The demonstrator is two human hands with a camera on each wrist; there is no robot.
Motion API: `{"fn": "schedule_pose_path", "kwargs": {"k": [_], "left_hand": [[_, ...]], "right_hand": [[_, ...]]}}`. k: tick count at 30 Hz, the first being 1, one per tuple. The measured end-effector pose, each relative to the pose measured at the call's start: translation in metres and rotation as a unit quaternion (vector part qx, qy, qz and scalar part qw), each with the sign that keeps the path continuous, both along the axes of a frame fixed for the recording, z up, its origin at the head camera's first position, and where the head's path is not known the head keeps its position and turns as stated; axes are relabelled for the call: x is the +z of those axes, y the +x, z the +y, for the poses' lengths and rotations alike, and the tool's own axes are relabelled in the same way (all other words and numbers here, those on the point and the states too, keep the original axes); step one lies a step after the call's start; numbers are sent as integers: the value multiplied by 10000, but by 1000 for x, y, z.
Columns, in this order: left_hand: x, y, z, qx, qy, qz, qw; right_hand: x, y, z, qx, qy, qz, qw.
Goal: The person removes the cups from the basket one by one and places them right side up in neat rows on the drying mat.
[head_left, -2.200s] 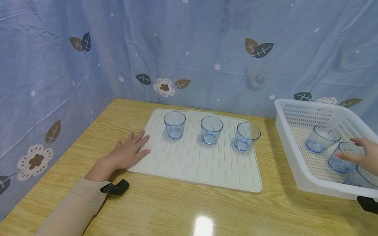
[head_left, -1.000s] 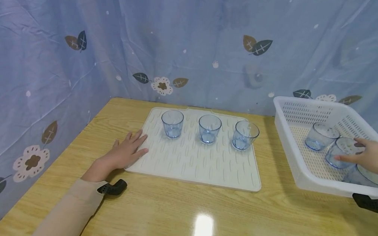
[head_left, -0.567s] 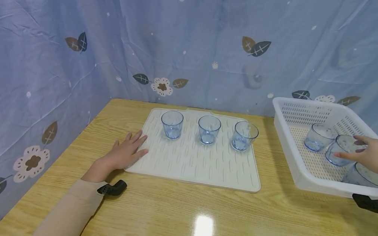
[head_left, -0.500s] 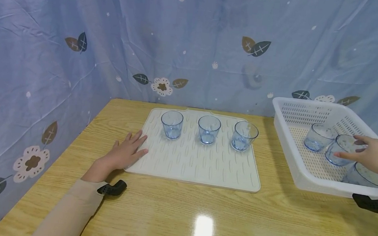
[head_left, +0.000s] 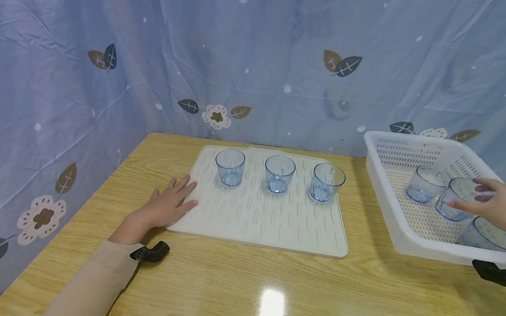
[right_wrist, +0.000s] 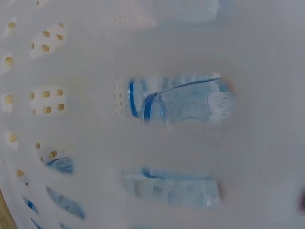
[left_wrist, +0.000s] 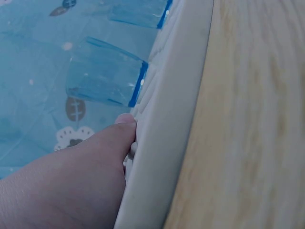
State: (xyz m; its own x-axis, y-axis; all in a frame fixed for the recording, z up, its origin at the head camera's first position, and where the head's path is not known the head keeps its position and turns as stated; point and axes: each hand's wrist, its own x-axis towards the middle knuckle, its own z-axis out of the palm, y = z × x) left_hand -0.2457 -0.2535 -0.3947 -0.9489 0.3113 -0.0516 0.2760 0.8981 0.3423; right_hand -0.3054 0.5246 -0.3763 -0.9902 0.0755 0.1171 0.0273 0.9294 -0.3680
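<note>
My left hand (head_left: 169, 203) lies flat with spread fingers on the left edge of a white ridged drying mat (head_left: 256, 218). On the mat, three clear blue-tinted glasses stand upright in a row: the left glass (head_left: 230, 168), the middle glass (head_left: 279, 175) and the right glass (head_left: 327, 183). At the right, my right hand (head_left: 503, 207) grips a glass (head_left: 450, 203) in the white basket (head_left: 402, 226), thumb on the near side and fingers at the far side. Two more glasses are beside it, a rear glass (head_left: 425, 185) and a front glass (head_left: 483, 236) partly hidden by the basket wall.
The basket's slotted wall (right_wrist: 181, 143) fills the right wrist view, with glasses showing through its slots. A wooden table (head_left: 206, 279) carries everything. A blue patterned curtain (head_left: 261, 68) hangs behind and along the left side.
My right hand has come round the middle glass in the basket, and that glass has shifted slightly back and left. My left hand stays on the mat's edge.
</note>
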Motion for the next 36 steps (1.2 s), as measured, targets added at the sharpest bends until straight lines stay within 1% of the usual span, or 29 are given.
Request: {"fn": "schedule_pose_path", "kwargs": {"k": [3, 6, 9, 10, 11, 13, 16, 17, 18, 21, 25, 32, 36], "left_hand": [[0, 0, 1, -1, 1, 15, 10000], [1, 1, 1, 3, -21, 21, 10000], [1, 1, 0, 7, -23, 37, 10000], [1, 1, 0, 4, -22, 54, 10000], [1, 1, 1, 7, -18, 53, 10000], [1, 1, 1, 9, -18, 64, 10000], [0, 0, 0, 10, -25, 56, 10000], [0, 0, 0, 7, -20, 54, 10000], [0, 0, 0, -3, -17, 52, 10000], [-1, 1, 0, -11, 0, 19, 10000], [-2, 1, -1, -15, -7, -15, 10000], [-4, -1, -2, -2, -11, -15, 10000], [-3, 0, -2, 3, 16, -30, 10000]], "right_hand": [[11, 9, -15, -36, -146, 105, 9998], [23, 20, -29, 97, -537, 48, 9985], [30, 28, -41, 88, -712, 105, 9974], [34, 31, -45, 178, -872, 71, 9960], [35, 33, -49, 97, -836, 116, 9964], [42, 39, -58, 135, -978, 131, 9950], [56, 49, -73, 296, -1293, 80, 9911], [59, 52, -79, 294, -1307, 118, 9909], [63, 55, -83, 378, -1415, 102, 9892], [70, 61, -95, 389, -1439, 145, 9887], [73, 64, -104, 453, -1479, 226, 9877], [73, 67, -114, 551, -1614, 304, 9849], [73, 68, -118, 622, -1643, 434, 9835]]}}
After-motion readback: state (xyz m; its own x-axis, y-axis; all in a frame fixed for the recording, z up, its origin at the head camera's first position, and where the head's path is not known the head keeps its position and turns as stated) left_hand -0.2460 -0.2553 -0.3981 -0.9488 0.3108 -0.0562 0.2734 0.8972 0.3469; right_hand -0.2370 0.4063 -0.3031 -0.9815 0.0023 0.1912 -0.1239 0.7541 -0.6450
